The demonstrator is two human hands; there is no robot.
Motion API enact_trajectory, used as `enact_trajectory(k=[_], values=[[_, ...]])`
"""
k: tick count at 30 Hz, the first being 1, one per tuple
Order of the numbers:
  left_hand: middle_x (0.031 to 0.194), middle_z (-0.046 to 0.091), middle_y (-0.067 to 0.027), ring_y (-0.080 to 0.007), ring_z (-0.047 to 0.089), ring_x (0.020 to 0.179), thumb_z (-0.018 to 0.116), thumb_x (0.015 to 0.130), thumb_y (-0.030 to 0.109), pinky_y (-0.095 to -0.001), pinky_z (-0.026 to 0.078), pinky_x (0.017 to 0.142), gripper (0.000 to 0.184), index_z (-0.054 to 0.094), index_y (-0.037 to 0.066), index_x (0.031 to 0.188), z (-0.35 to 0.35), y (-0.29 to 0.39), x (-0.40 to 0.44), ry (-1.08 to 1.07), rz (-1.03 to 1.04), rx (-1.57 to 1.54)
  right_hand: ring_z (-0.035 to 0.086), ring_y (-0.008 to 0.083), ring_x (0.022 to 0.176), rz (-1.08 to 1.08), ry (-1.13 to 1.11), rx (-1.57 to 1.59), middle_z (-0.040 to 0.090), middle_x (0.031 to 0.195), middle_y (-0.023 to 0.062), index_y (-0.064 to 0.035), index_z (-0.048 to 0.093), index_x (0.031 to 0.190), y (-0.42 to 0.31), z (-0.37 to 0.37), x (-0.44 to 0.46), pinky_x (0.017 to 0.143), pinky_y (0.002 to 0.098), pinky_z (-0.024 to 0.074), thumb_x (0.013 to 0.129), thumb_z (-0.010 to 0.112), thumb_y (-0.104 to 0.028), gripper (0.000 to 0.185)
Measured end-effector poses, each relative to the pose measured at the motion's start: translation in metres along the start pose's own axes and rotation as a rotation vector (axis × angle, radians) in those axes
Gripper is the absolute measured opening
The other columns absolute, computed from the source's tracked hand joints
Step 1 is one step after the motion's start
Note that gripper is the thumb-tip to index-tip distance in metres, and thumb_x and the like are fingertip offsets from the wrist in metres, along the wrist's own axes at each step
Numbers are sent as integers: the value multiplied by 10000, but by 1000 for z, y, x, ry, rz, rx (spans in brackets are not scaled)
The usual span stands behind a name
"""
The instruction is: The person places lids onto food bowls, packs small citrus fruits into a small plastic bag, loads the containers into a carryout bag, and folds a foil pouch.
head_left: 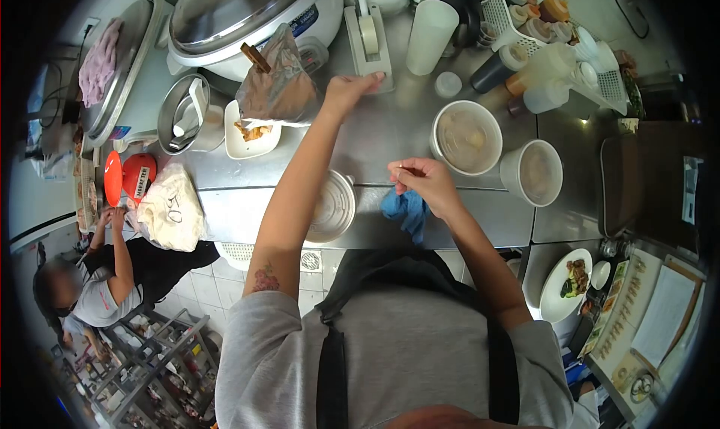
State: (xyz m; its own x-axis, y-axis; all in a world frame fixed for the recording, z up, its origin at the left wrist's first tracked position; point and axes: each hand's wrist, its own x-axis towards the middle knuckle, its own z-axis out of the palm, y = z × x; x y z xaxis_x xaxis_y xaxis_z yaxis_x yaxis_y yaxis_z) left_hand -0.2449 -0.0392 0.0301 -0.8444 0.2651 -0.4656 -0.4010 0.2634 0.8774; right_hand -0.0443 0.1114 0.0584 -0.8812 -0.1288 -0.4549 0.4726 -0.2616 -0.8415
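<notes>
My left hand point(352, 94) reaches to the near end of a white tape dispenser point(381, 52). Its fingertips are closed together at the dispenser's edge. A roll of clear tape point(368, 34) sits in the dispenser. My right hand point(424, 183) is pinched in front of me, just above a crumpled blue cloth point(406, 210); what lies between its fingertips is too small to make out. A lidded round bowl point(466, 138) stands beyond my right hand, with a second lidded tub point(532, 172) to its right. Partly behind my left forearm is a round container with a clear lid point(334, 208).
A large cooker point(247, 24), metal pot point(193, 114) and white square dish point(253, 140) stand at the left. Squeeze bottles point(545, 65) and a white cup point(433, 37) are at the back right. A plate of food point(566, 286) lies at right. Another person point(112, 279) works at left.
</notes>
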Motion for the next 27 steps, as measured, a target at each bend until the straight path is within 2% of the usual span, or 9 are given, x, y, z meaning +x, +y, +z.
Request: enact_trajectory(k=[5, 10, 13, 16, 19, 22, 25, 27], values=[[954, 686, -65, -126, 579, 956, 733, 724, 420, -291, 334, 936, 413, 721, 60, 927, 3, 0, -5, -41, 45, -21, 607, 129, 742, 37, -21, 91, 641, 881, 93, 44, 611, 1076, 9, -1, 5, 702, 260, 521, 859, 581, -54, 240], [984, 684, -63, -117, 575, 983, 724, 746, 355, -279, 337, 939, 336, 727, 81, 940, 0, -7, -2, -125, 109, -49, 597, 125, 723, 6, -23, 119, 638, 868, 98, 37, 617, 1065, 19, 1, 11, 687, 257, 515, 855, 525, -47, 244], [962, 686, -62, -133, 610, 938, 721, 755, 358, -292, 410, 887, 412, 682, 73, 1050, 3, 3, -13, -121, 124, 81, 580, 114, 684, -1, -8, 145, 627, 831, 86, 36, 625, 1038, 26, -1, 17, 644, 244, 498, 855, 523, -74, 236], [959, 681, -69, -148, 647, 866, 718, 768, 347, -294, 492, 786, 513, 591, 69, 1180, 8, 18, -35, -187, -138, 77, 563, 105, 639, 5, 30, 175, 615, 786, 68, 33, 632, 1003, 27, -1, 16, 604, 232, 479, 861, 556, -127, 227], [971, 674, -80, -151, 666, 818, 712, 784, 324, -281, 536, 722, 565, 515, 70, 1249, 4, 7, -54, -336, -186, 20, 553, 98, 607, 15, 76, 130, 611, 762, 57, 26, 636, 979, 19, 4, 13, 583, 224, 470, 866, 602, -199, 254], [1005, 658, -119, -190, 660, 851, 757, 751, 279, -311, 540, 761, 633, 495, 17, 1264, 3, -2, -64, -411, -236, -126, 549, 93, 592, -11, 99, 76, 614, 763, 53, 16, 637, 963, 24, 6, 12, 578, 219, 472, 867, 631, -257, 289], [994, 667, -72, -135, 666, 827, 697, 811, 252, -256, 550, 731, 509, 522, 67, 1252, 5, -8, -72, -471, -224, -127, 552, 87, 610, -13, 104, 86, 624, 786, 55, 13, 638, 976, 24, 9, 9, 583, 216, 479, 881, 620, -269, 298], [1014, 662, -70, -134, 660, 841, 699, 811, 235, -257, 549, 733, 507, 522, 67, 1255, 7, -11, -75, -464, -207, -83, 554, 84, 636, -9, 100, 101, 632, 806, 56, 9, 641, 998, 24, 10, 5, 595, 217, 484, 896, 598, -267, 297]])
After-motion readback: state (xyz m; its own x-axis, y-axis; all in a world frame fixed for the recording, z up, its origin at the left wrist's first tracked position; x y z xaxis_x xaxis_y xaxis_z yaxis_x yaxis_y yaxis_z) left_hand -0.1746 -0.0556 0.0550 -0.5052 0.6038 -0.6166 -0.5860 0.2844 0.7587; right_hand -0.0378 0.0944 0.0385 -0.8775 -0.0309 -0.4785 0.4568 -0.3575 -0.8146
